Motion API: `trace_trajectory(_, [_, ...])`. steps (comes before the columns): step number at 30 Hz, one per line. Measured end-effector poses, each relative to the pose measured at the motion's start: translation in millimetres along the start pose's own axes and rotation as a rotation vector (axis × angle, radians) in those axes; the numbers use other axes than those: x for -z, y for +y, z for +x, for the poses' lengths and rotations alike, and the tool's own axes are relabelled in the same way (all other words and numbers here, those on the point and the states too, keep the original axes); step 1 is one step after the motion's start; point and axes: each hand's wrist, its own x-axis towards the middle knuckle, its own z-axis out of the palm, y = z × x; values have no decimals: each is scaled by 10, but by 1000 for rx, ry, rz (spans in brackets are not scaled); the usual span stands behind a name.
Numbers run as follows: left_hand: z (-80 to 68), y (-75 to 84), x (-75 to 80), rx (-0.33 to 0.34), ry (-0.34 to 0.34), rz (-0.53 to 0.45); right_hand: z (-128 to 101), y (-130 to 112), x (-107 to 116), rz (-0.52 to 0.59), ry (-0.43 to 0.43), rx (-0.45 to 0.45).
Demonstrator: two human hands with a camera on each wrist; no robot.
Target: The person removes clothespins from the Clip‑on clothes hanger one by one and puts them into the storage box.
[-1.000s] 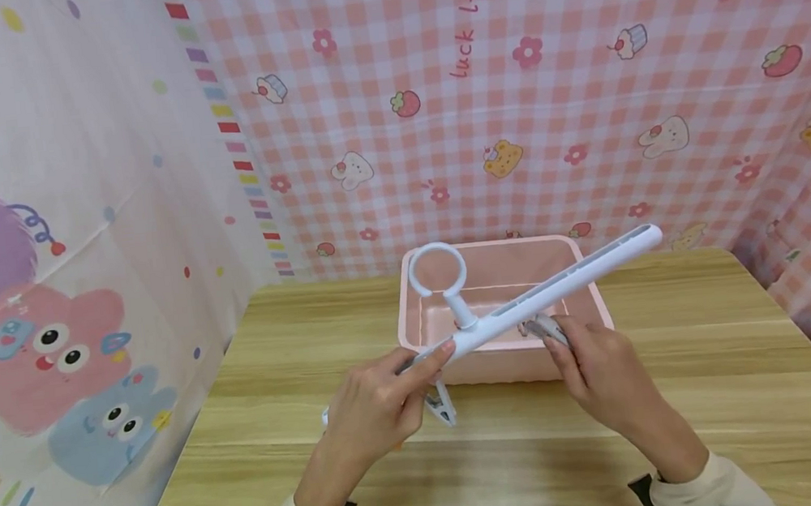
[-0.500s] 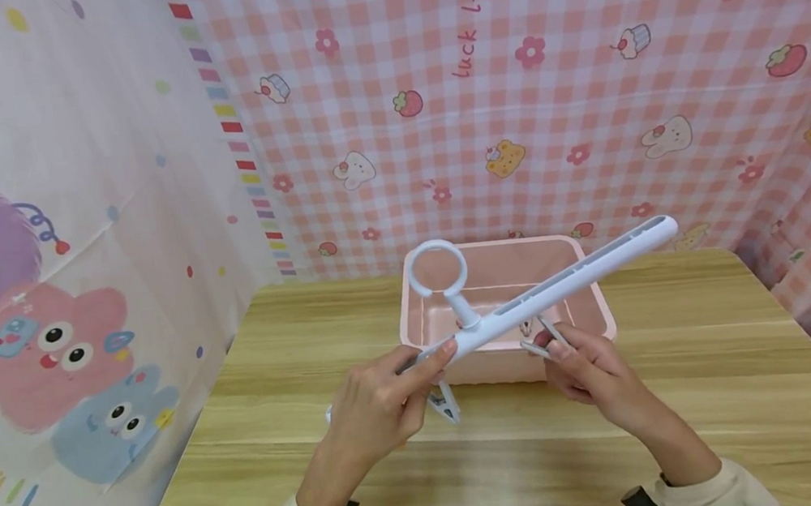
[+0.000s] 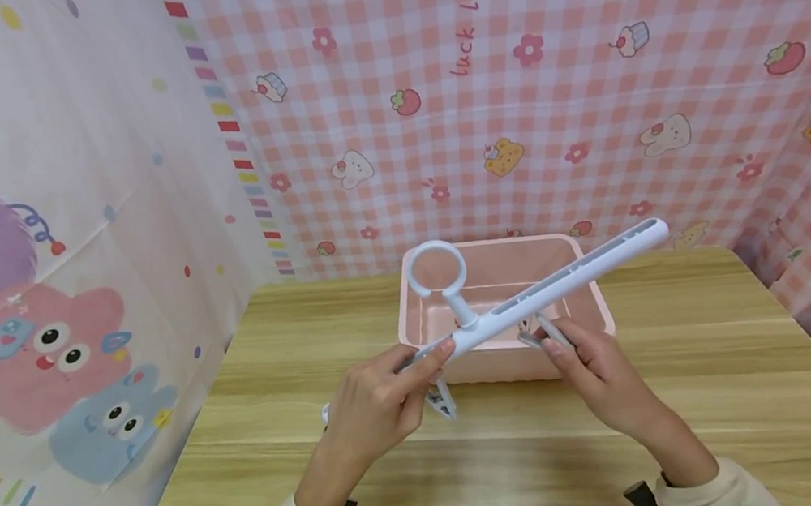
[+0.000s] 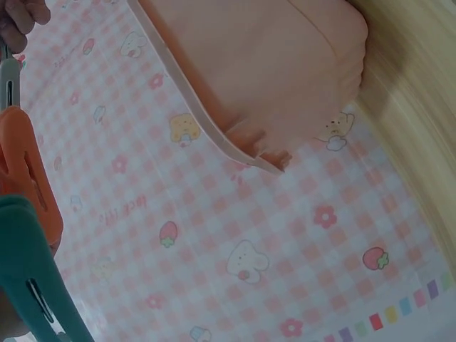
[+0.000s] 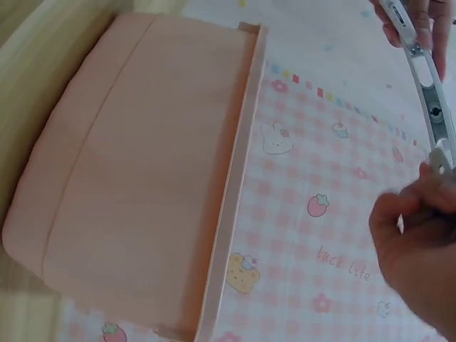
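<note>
My left hand [image 3: 379, 406] grips the near end of a white hanger bar [image 3: 555, 287] with a ring hook [image 3: 437, 269], held slanting up to the right above a pink tub [image 3: 509, 368]. A clip [image 3: 439, 400] hangs from the bar beside that hand. My right hand [image 3: 592, 365] pinches a grey clip [image 3: 541, 329] under the bar's middle. In the left wrist view an orange clip [image 4: 25, 178] and a teal clip [image 4: 32, 285] sit at the left edge. The right wrist view shows the tub [image 5: 142, 185], the bar [image 5: 420, 64] and my right hand's fingers [image 5: 420, 256].
The tub stands at the back middle of a wooden table [image 3: 717, 369]. Pink checked cloth [image 3: 546, 109] hangs behind and to the right. A cartoon-printed curtain [image 3: 49, 279] closes off the left side.
The bar's far end rose slightly, then dipped a little. My right hand shifted a little up toward the bar with the grey clip. My left hand stayed put.
</note>
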Motion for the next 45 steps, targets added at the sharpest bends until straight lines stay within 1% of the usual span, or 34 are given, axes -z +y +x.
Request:
trace_trajectory(3, [-9, -3, -2, 2, 2, 1, 3, 6, -4, -247, 90, 78])
trace_trajectory(8, [-15, -2, 1, 7, -10, -5, 17, 62, 3, -576, 185, 243])
trace_trajectory(11, [-16, 5, 7, 10, -25, -11, 34, 113, 1, -732, 243, 320])
trace_trajectory(13, [-16, 11, 12, 8, -34, -10, 38, 138, 1, -782, 274, 347])
trace_trajectory(14, [-15, 14, 14, 7, -36, -10, 36, 147, 2, -771, 280, 349])
trace_trajectory(16, [-15, 19, 16, 5, -36, -9, 24, 154, 3, -665, 258, 327])
trace_trajectory(18, [-13, 24, 13, -1, -32, -10, 4, 138, 1, -484, 206, 271])
trace_trajectory(21, [-10, 31, 3, -14, -23, -13, -19, 91, 4, -151, 97, 138])
trace_trajectory(22, [-9, 33, 1, -18, -20, -14, -22, 73, 6, -58, 60, 99])
trace_trajectory(23, [-9, 34, -1, -23, -18, -15, -23, 57, 10, 26, 23, 63])
trace_trajectory(25, [-10, 34, -3, -27, -16, -16, -20, 41, 23, 164, -44, 21])
trace_trajectory(27, [-8, 31, -4, -29, -14, -19, -12, 41, 35, 268, -100, 9])
trace_trajectory(29, [-7, 26, -4, -32, -13, -22, -3, 49, 42, 328, -133, 12])
trace_trajectory(31, [-3, 23, -2, -34, -13, -23, 2, 58, 47, 353, -151, 19])
trace_trajectory(32, [-1, 23, 0, -35, -14, -24, 3, 57, 49, 346, -151, 11])
trace_trajectory(34, [0, 23, 4, -36, -19, -21, 1, 46, 47, 307, -137, -7])
trace_trajectory(35, [-1, 24, 6, -35, -21, -16, -2, 40, 44, 265, -119, -20])
trace_trajectory(37, [0, 25, 12, -38, -23, -10, -6, 30, 23, 133, -53, -11])
trace_trajectory(40, [7, 25, 21, -46, -17, -1, -4, 42, -7, -126, 58, 62])
trace_trajectory(42, [14, 25, 28, -52, -9, 1, 7, 60, -23, -341, 136, 152])
trace_trajectory(45, [17, 25, 31, -55, -4, 3, 21, 81, -28, -615, 207, 260])
